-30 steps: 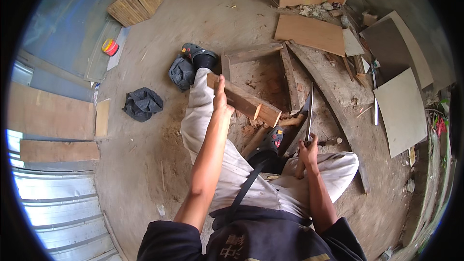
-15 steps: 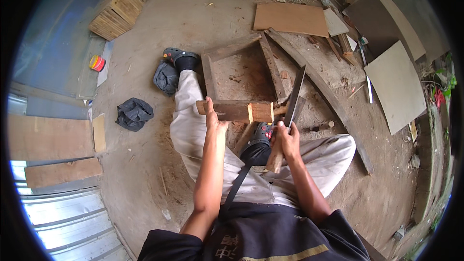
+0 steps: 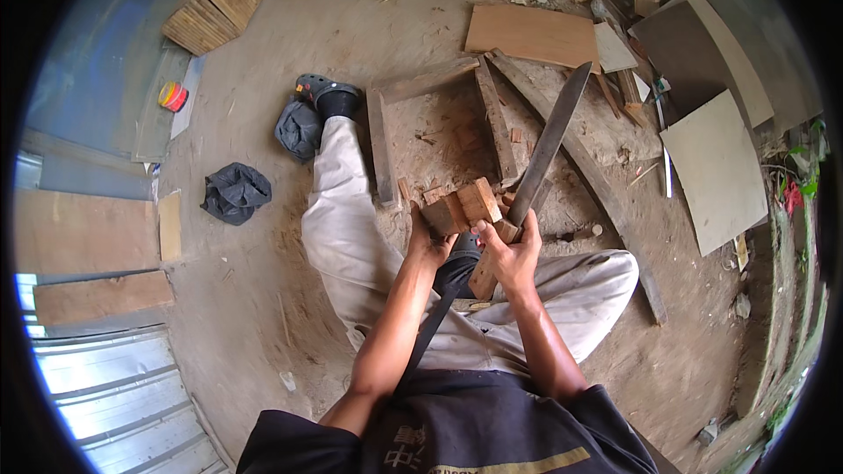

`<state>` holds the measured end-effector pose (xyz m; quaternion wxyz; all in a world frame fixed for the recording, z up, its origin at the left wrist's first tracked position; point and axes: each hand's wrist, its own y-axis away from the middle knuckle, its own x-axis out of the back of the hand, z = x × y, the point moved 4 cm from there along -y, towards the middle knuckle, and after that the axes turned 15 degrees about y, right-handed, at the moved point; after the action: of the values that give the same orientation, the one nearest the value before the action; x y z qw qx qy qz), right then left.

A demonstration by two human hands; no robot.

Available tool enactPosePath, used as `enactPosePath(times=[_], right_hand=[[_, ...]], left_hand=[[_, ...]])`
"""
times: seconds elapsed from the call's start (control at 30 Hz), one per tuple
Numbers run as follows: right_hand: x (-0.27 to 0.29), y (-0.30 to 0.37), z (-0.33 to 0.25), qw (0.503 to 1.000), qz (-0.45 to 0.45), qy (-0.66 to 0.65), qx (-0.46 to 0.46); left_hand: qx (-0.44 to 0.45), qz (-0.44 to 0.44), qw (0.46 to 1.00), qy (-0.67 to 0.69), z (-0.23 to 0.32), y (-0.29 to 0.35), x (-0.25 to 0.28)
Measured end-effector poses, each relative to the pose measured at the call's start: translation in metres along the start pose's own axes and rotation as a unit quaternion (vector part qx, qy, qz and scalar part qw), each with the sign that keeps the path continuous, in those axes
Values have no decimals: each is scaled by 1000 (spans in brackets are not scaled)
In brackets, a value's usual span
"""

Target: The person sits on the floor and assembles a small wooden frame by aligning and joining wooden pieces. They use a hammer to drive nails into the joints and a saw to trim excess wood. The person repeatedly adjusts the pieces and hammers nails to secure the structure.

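Note:
In front of my lap, my left hand (image 3: 428,241) is closed round a thick brown wooden block (image 3: 446,213). A paler, freshly cut section (image 3: 479,201) shows at its right end. My right hand (image 3: 514,254) grips a machete by its wooden handle (image 3: 482,281). The long dark blade (image 3: 553,136) rises up and to the right, away from me. My right thumb and fingertips are at the near right end of the block, seeming to touch it. The blade's base lies just right of the block, and the fingers partly hide where they meet.
Beyond my hands a rectangular wooden frame (image 3: 378,145) lies on the dirt floor. A long dark plank (image 3: 606,197) slants to its right, with a short round wooden piece (image 3: 582,233) nearby. Black bags (image 3: 237,194) lie left; boards (image 3: 716,167) rest at the right.
The wooden block has turned from lying crosswise to being seen more end-on. My left hand has moved right, close to my right hand. The machete blade has tilted further right.

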<state>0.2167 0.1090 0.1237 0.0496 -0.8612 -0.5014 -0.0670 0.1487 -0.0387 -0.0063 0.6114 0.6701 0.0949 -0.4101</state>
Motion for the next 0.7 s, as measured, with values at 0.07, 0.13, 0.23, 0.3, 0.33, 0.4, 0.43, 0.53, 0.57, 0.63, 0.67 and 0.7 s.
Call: enactPosePath(times=[0.07,0.13,0.23,0.3,0.33,0.4,0.43,0.53,0.57,0.63,0.67,0.7], right_hand=[[-1,-2,-3,1000,-3,11,-8],[-3,-5,-2,999,-7,8,-51],[-4,-12,0,998,32,-44,-35],[-5,-21,11,994,27,-86,-54],[-3,-25,19,991,23,-108,-74],[4,-34,41,990,5,-105,-96],[10,-35,54,990,22,-82,-115],[22,-24,97,978,59,-49,-192],[26,-14,108,979,57,-53,-188],[36,12,128,970,54,-75,-224],[40,20,135,971,60,-73,-218],[44,28,141,969,66,-82,-224]], left_hand=[[-3,5,1000,1,-1,2,6],[-24,20,999,16,0,9,12],[-81,30,995,48,6,20,15],[-112,7,993,46,15,28,12],[-135,25,989,46,18,27,10],[-131,-4,991,26,24,22,0],[-147,16,989,12,28,16,-4],[-149,31,988,-6,39,-11,-19],[-158,48,986,-9,42,-23,-23],[-166,49,985,-23,50,-45,-28],[-166,62,984,-28,54,-57,-31],[-172,49,983,-41,57,-68,-35]])
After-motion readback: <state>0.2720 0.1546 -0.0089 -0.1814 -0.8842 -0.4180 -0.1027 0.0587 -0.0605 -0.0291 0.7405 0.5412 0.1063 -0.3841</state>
